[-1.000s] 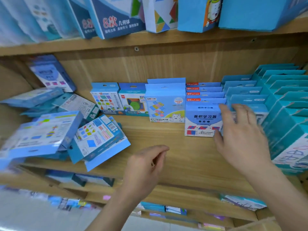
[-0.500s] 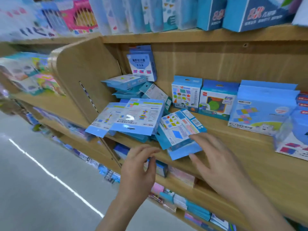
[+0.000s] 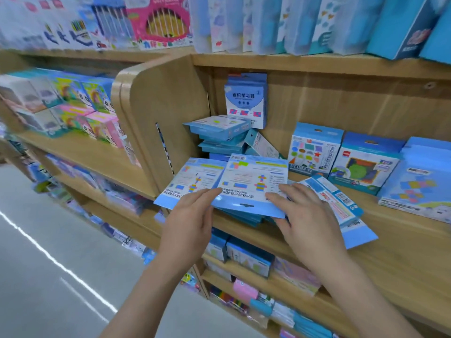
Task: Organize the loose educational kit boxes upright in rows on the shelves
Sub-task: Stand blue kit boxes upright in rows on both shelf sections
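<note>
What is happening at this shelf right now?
A person is tidying kit boxes on a wooden shelf. Both hands are at the flat blue box on top of a loose pile at the shelf's left end. The left hand touches its left edge with straight fingers. The right hand pinches its near right corner, fingers on top and thumb at the edge. To the right, two upright boxes already stand side by side.

Bare shelf front lies open at right; a tumbled box pile blocks the corner beside the divider.
</note>
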Demonstrator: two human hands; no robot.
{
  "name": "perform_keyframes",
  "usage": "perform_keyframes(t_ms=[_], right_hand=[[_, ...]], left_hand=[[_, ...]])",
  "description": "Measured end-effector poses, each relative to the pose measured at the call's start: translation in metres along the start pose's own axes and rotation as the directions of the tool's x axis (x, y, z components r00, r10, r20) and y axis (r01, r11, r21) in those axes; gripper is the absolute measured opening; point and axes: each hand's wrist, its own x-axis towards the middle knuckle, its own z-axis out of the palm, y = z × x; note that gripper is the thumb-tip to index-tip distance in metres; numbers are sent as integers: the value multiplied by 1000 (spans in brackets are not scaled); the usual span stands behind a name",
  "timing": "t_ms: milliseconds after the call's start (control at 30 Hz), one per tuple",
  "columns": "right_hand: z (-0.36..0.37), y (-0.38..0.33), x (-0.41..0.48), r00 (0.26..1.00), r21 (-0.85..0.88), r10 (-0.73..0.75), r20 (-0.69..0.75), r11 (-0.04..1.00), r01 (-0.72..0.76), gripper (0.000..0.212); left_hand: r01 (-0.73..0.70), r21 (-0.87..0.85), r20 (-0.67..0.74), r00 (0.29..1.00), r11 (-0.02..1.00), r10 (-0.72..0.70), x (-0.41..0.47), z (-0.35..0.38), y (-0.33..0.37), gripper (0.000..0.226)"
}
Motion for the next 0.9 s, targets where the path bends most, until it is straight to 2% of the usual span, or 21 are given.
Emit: perform_keyframes(t_ms=[67, 133, 233, 300, 400, 500, 567, 633, 667, 900], right_hand=[[4, -1, 5, 997, 30, -8, -80, 999, 11, 42], [1, -2, 13, 988, 170, -6, -152, 985, 32, 32], [-20, -6, 34, 964, 504, 199, -174, 860, -87, 25], [-37, -8, 49, 938, 682, 328, -111, 712, -168, 19], [-64, -10, 56, 889, 886, 455, 43, 393, -245, 17], [-77, -3, 51, 820, 926, 491, 294, 66, -372, 14], [-75, 2, 45, 775, 893, 464, 428, -84, -443, 15], [-70, 7, 39, 730, 866, 481, 486, -153, -475, 19], [-68, 9, 37, 715, 859, 490, 499, -169, -484, 22], [-66, 16, 29, 698, 845, 481, 530, -230, -483, 17]], left_hand=[[34, -54, 38, 999, 998, -32, 2, 0, -5, 42], [86, -144, 53, 995, 986, -79, 5, 0, -9, 48], [73, -249, 21, 997, 966, -70, 17, -3, -8, 62], [75, -317, 13, 997, 945, -75, 27, -6, -4, 70], [128, -414, 47, 992, 901, -119, 36, -15, 6, 71], [153, -569, 125, 987, 808, -99, 37, -23, 14, 66], [154, -690, 147, 987, 707, -71, 36, -27, 20, 53], [200, -778, 155, 980, 596, -128, 36, -31, 27, 32], [220, -799, 155, 975, 560, -161, 35, -33, 32, 28], [301, -825, 185, 943, 479, -275, 28, -25, 41, 41]])
